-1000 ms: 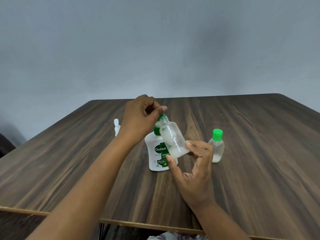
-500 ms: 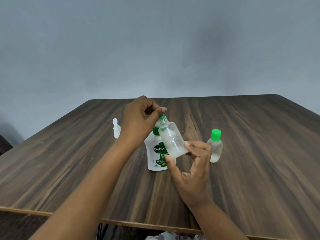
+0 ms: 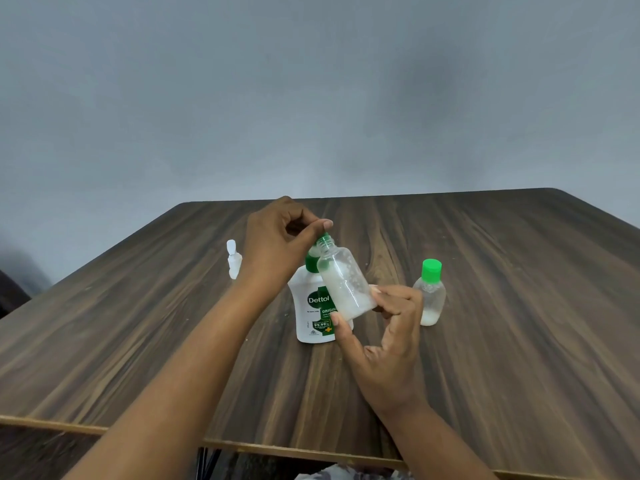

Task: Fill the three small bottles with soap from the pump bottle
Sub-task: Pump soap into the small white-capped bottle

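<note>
The white Dettol pump bottle (image 3: pixel 310 306) stands mid-table. My left hand (image 3: pixel 277 240) rests closed on its green pump head, thumb on top. My right hand (image 3: pixel 384 327) grips a clear, uncapped small bottle (image 3: pixel 344 278) by its base and tilts it so its mouth meets the pump nozzle; white soap lies along its lower side. A second small bottle (image 3: pixel 430 294) with a green cap stands to the right, holding a little soap. A third small white bottle (image 3: pixel 234 259) stands to the left, partly behind my left wrist.
The dark wood-grain table (image 3: pixel 519 341) has its near edge just below my forearms and its far edge against a plain grey wall (image 3: pixel 311 98). A dark object (image 3: pixel 10 292) shows at the far left edge.
Both hands and the tilted small bottle hold nearly the same pose on the pump. The soap inside the held bottle looks slightly higher.
</note>
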`<state>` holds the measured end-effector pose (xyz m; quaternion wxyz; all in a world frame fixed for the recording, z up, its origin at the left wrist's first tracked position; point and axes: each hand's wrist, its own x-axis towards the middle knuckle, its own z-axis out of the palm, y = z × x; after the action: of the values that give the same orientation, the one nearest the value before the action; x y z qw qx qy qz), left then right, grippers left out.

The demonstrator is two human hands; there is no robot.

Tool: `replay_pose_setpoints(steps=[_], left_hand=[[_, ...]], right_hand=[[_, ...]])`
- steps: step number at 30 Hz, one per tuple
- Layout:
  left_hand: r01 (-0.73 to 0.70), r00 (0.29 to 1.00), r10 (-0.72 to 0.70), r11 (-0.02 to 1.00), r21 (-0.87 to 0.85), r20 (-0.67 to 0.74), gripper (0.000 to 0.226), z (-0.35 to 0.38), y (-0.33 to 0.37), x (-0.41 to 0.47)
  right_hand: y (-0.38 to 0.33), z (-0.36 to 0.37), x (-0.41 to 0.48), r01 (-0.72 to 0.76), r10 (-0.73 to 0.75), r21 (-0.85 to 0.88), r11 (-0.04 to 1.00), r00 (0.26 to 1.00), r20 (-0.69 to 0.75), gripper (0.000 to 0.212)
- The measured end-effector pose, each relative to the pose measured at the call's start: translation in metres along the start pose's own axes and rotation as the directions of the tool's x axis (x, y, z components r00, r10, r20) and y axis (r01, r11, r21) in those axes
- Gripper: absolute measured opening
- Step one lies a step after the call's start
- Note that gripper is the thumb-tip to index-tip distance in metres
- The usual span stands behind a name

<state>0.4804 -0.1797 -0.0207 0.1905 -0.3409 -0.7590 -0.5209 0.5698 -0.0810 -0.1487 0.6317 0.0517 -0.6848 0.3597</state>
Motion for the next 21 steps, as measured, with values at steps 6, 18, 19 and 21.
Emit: replay_pose_setpoints(steps=[6,18,19,21], left_hand=[[-0.008,1.0,0.007,0.999,0.034,0.022,0.013,-0.001,0.0,0.003],[-0.008,0.999,0.007,1.0,0.02,0.042,0.013,-0.004,0.003,0.003],[-0.021,0.998,0.018,0.999,0.043,0.06,0.013,-0.006,0.004,0.006],[-0.04,0.996,0.032,0.995,0.09,0.087,0.013,-0.008,0.004,0.01]], right_hand=[[0.002,0.001,0.0,0.004,-0.004,-0.001,1.0,1.0,0.008,0.04],[0.002,0.001,-0.001,0.011,-0.011,-0.039,0.999,1.0,0.007,0.042],[0.002,0.001,-0.001,0.007,-0.006,-0.04,0.999,1.0,0.008,0.042],[0.002,0.001,0.0,0.001,-0.001,-0.037,0.999,1.0,0.01,0.042]])
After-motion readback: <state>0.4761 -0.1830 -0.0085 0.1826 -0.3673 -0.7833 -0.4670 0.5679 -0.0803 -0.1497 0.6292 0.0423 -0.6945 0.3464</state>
